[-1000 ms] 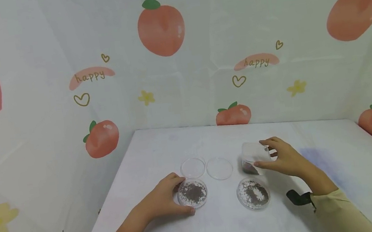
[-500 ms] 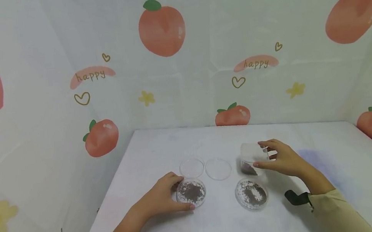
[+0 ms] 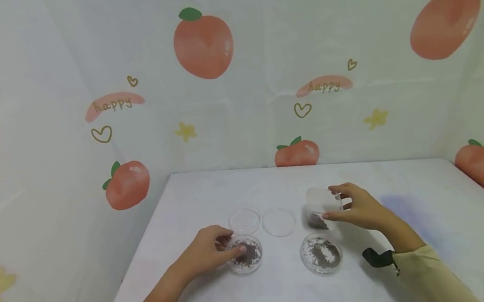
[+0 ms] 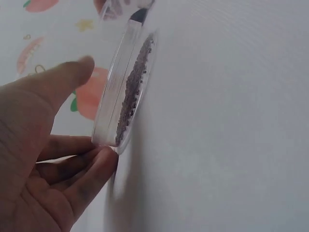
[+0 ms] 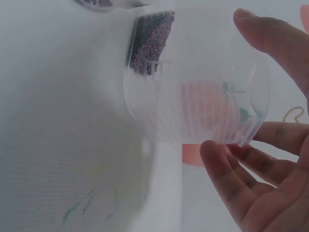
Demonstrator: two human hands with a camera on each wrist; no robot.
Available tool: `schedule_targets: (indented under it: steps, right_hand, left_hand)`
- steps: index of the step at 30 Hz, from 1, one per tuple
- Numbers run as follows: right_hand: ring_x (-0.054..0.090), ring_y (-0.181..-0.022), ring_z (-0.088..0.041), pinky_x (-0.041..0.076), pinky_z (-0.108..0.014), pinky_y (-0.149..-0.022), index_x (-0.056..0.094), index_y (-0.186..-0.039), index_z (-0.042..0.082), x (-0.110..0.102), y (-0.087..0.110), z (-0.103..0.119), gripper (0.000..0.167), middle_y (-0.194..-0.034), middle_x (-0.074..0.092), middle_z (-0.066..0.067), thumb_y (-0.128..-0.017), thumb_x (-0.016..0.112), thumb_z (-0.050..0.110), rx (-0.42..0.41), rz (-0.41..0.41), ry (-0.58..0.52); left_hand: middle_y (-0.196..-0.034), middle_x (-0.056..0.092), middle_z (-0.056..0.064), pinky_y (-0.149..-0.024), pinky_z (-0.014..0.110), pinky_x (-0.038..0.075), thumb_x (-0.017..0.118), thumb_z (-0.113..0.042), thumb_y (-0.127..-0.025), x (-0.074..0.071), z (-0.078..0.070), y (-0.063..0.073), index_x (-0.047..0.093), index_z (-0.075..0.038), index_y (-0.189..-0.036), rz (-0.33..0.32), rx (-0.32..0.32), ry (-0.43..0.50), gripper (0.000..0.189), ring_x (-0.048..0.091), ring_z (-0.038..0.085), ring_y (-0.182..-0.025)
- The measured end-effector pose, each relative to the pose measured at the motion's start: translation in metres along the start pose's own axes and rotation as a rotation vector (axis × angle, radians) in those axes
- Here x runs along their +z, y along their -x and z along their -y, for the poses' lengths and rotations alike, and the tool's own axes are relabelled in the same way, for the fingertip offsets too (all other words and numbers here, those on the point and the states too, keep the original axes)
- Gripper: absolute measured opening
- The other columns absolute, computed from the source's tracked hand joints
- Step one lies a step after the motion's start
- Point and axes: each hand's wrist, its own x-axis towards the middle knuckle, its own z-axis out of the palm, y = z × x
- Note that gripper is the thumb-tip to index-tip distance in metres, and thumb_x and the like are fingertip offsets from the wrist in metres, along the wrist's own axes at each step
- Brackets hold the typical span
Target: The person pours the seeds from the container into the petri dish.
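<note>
My left hand [image 3: 209, 250] is at a clear petri dish [image 3: 253, 267] of dark grains. In the left wrist view its fingertips [image 4: 107, 157] touch the dish's edge, while the thumb stands raised apart from it. With thumb and fingers on opposite sides, my right hand [image 3: 360, 209] grips a clear plastic container [image 5: 207, 58]. Dark grains [image 5: 153, 41] are heaped in one bottom corner of the container. Nearer me than this container lies a second petri dish [image 3: 306, 266], its dark grains spread around a bare patch.
Two clear round lids [image 3: 279, 222] [image 3: 244, 221] lie side by side behind the left dish on the white table [image 3: 210, 190]. Behind the table hangs a white cloth [image 3: 244, 95] printed with peaches. A black device [image 3: 378, 257] sits at each wrist.
My left thumb has come off the near rim of its dish and now lies over the top in the head view. The right hand keeps its grip on the container. The head view has shifted slightly.
</note>
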Motion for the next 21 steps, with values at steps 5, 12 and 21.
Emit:
schedule_targets:
  steps: [5,12,21]
  right_hand:
    - [0.065,-0.123,-0.042,0.059,-0.052,-0.099,0.057,-0.149,-0.001,0.002,-0.001,0.000,0.086,-0.141,0.060,-0.020,-0.084,0.091,0.043,0.003,0.005,-0.006]
    - [0.064,-0.127,-0.042,0.060,-0.050,-0.098,0.056,-0.151,0.003,0.001,0.000,0.004,0.087,-0.144,0.059,-0.019,-0.084,0.090,0.047,0.027,0.019,-0.016]
    - [0.064,-0.128,-0.042,0.060,-0.050,-0.099,0.057,-0.150,0.003,0.001,0.003,0.005,0.086,-0.143,0.060,-0.018,-0.083,0.091,0.046,0.029,0.006,-0.015]
  left_hand:
    - [-0.099,0.072,0.000,-0.070,0.026,0.055,0.086,-0.037,-0.090,-0.004,-0.002,-0.006,0.077,-0.006,-0.111,-0.066,-0.017,0.018,0.038,0.063,0.011,-0.085]
    - [-0.104,0.073,0.002,-0.077,0.028,0.055,0.084,-0.033,-0.092,-0.007,0.001,-0.022,0.076,-0.007,-0.117,-0.101,-0.012,-0.012,0.038,0.064,0.011,-0.088]
    - [-0.124,0.068,0.013,-0.096,0.046,0.057,0.082,-0.033,-0.094,-0.009,0.001,-0.041,0.070,-0.005,-0.131,-0.100,0.022,-0.036,0.048,0.066,0.028,-0.111]
